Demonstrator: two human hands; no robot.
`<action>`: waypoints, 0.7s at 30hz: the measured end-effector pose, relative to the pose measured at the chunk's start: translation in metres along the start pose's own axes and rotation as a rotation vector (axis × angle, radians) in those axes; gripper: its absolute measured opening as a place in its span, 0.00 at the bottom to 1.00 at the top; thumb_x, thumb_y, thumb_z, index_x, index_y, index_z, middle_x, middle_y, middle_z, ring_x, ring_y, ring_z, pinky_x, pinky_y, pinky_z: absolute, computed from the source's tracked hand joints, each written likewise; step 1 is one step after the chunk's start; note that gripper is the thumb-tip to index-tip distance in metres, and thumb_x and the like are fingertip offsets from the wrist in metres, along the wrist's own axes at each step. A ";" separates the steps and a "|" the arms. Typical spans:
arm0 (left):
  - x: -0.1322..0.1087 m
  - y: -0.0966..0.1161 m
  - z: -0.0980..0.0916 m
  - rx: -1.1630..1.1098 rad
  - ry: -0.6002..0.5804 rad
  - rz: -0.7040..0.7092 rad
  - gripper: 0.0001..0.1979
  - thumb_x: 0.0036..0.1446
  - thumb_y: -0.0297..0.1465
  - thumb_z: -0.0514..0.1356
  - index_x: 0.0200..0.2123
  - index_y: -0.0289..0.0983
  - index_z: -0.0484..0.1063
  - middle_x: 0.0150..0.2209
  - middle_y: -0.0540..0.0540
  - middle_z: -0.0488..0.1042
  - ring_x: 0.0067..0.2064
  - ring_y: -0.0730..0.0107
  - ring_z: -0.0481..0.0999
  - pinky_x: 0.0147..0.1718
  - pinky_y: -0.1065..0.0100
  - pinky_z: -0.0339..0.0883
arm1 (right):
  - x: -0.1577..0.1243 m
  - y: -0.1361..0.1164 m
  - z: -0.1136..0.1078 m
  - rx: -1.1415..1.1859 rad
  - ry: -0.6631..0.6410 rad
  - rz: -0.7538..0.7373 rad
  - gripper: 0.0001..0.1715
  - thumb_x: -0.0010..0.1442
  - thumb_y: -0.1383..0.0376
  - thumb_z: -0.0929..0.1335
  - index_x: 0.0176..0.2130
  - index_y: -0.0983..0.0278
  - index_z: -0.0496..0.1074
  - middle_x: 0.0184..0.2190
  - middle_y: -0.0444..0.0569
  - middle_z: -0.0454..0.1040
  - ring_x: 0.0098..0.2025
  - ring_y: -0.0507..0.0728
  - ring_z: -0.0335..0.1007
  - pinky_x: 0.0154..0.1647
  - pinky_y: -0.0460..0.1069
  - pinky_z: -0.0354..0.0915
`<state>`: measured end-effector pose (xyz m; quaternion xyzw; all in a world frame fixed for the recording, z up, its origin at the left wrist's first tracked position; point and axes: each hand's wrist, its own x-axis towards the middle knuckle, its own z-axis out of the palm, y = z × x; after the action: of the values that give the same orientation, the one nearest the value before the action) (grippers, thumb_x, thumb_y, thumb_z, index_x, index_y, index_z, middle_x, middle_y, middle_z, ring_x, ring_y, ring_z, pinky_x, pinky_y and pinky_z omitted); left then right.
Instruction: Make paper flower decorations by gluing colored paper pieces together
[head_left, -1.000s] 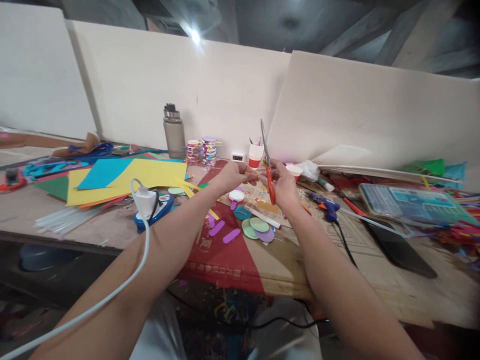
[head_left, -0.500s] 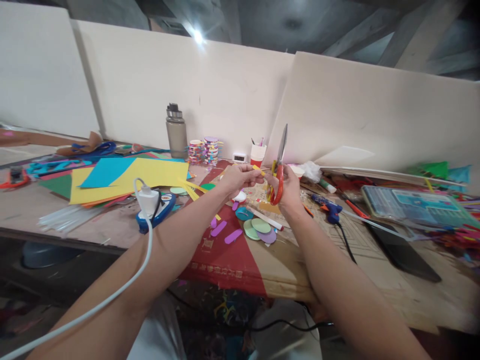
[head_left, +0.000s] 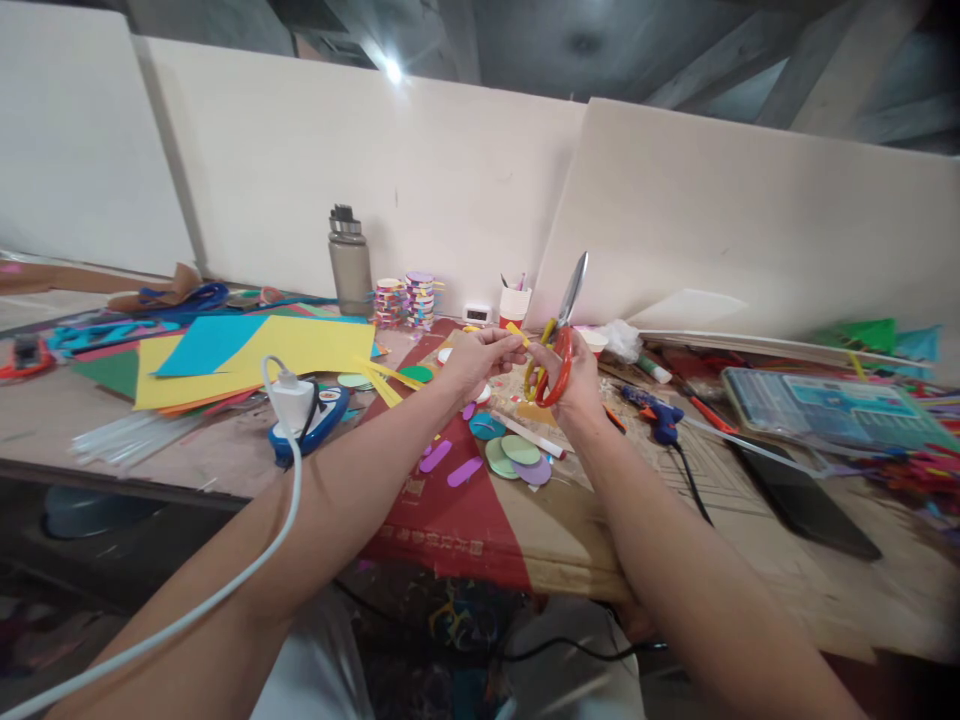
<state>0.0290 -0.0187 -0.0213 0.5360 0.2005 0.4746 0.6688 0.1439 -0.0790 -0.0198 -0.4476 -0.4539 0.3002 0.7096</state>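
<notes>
My left hand (head_left: 484, 362) pinches a small yellow paper strip (head_left: 517, 335) between thumb and fingertips. Close beside it, my right hand (head_left: 574, 385) has a pair of scissors (head_left: 564, 345) with red and yellow handles hooked on it, the blades pointing up and away. The right fingertips come near the end of the yellow strip; whether they touch it I cannot tell. Beneath the hands lie light green paper discs (head_left: 517, 455), a blue disc (head_left: 487, 426), purple paper strips (head_left: 465, 472) and a white marker (head_left: 536, 436).
Yellow and blue paper sheets (head_left: 300, 350) lie on the left, near a blue power strip (head_left: 315, 425) with a white plug. At the back stand a bottle (head_left: 349, 265) and a paper cup (head_left: 514, 307). A glue gun (head_left: 658, 412), phone (head_left: 806, 505) and plastic case (head_left: 832, 405) lie right.
The scissors have tilted to the right in my right hand, and their handles have turned and show more widely apart. My left hand still pinches the yellow strip. The view has shifted slightly.
</notes>
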 end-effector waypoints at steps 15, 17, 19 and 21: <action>0.012 0.037 -0.043 0.037 0.163 -0.031 0.07 0.45 0.29 0.67 0.27 0.33 0.73 0.27 0.45 0.77 0.32 0.71 0.77 0.29 0.72 0.61 | -0.006 -0.019 -0.009 -0.420 -0.351 0.099 0.20 0.53 0.56 0.70 0.44 0.60 0.66 0.24 0.38 0.63 0.21 0.48 0.60 0.19 0.43 0.65; 0.017 0.039 -0.052 -0.003 0.188 -0.022 0.05 0.45 0.28 0.65 0.28 0.33 0.73 0.29 0.44 0.78 0.34 0.70 0.78 0.30 0.72 0.62 | -0.007 -0.022 -0.011 -0.556 -0.406 0.067 0.19 0.55 0.52 0.68 0.41 0.61 0.68 0.23 0.41 0.64 0.20 0.49 0.62 0.15 0.43 0.62; 0.020 0.040 -0.058 -0.042 0.199 -0.030 0.05 0.46 0.27 0.64 0.28 0.33 0.73 0.30 0.44 0.78 0.35 0.69 0.79 0.31 0.72 0.64 | -0.008 -0.024 -0.013 -0.639 -0.454 0.052 0.21 0.55 0.49 0.68 0.39 0.61 0.69 0.23 0.43 0.66 0.21 0.50 0.64 0.13 0.42 0.62; 0.022 0.041 -0.063 -0.075 0.210 -0.050 0.04 0.46 0.26 0.63 0.27 0.32 0.72 0.30 0.43 0.78 0.36 0.67 0.79 0.32 0.72 0.66 | -0.008 -0.025 -0.016 -0.679 -0.495 0.058 0.22 0.55 0.47 0.68 0.36 0.62 0.68 0.23 0.44 0.67 0.22 0.51 0.66 0.14 0.42 0.62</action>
<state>-0.0267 0.0317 -0.0003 0.4527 0.2649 0.5186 0.6752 0.1558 -0.1016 -0.0029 -0.5829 -0.6710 0.2520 0.3827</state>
